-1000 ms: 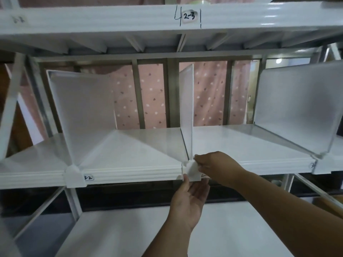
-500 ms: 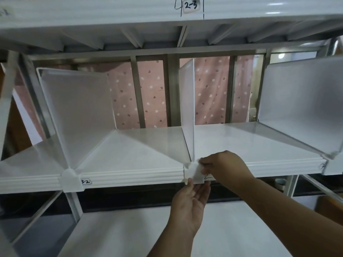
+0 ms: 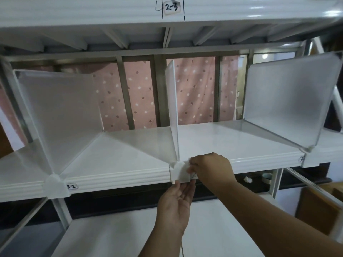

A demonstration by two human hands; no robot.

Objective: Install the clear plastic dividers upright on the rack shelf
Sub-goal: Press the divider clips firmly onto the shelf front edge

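Observation:
Three clear plastic dividers stand upright on the white rack shelf (image 3: 118, 175): a left divider (image 3: 59, 115), a middle divider (image 3: 172, 108) seen edge-on, and a right divider (image 3: 289, 101). The middle divider's white front clip (image 3: 179, 172) hooks over the shelf's front lip. My right hand (image 3: 211, 167) pinches the clip's right side, where a small white piece sits between the fingertips. My left hand (image 3: 176, 203) is below the lip, palm up, fingers apart, its fingertips touching the clip's underside.
A shelf labelled 2-3 (image 3: 170, 6) hangs close overhead. A label 3-2 (image 3: 72, 186) sits beside the left divider's clip (image 3: 54, 186). A lower white shelf (image 3: 115, 234) lies beneath my arms. Pink dotted cloth (image 3: 137, 93) hangs behind the rack. A brown box (image 3: 319, 206) is at lower right.
The view shifted slightly upward and left. My right hand's fingers moved a little on the clip's right side. My left hand stayed under the clip.

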